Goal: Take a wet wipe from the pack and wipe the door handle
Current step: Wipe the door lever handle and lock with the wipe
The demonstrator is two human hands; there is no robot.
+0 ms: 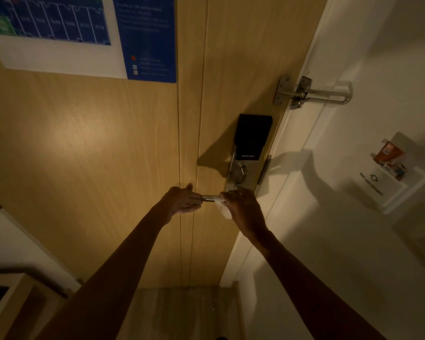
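Note:
A metal lever door handle [208, 198] sticks out to the left from the smart lock plate [241, 177] on the wooden door [108, 155]. My right hand [243, 209] is wrapped over the handle near the lock, with a white wet wipe [225, 212] pressed under its fingers. A corner of the wipe hangs below the hand. My left hand [184, 200] touches the free end of the handle with its fingertips, fingers loosely apart. The wipe pack is not in view.
A metal swing-bar door guard [312, 93] bridges door and white frame above the lock. A key-card holder [393, 173] with a card sits on the right wall. A blue floor-plan poster [84, 33] hangs at the upper left. A wooden cabinet [12, 303] stands at the lower left.

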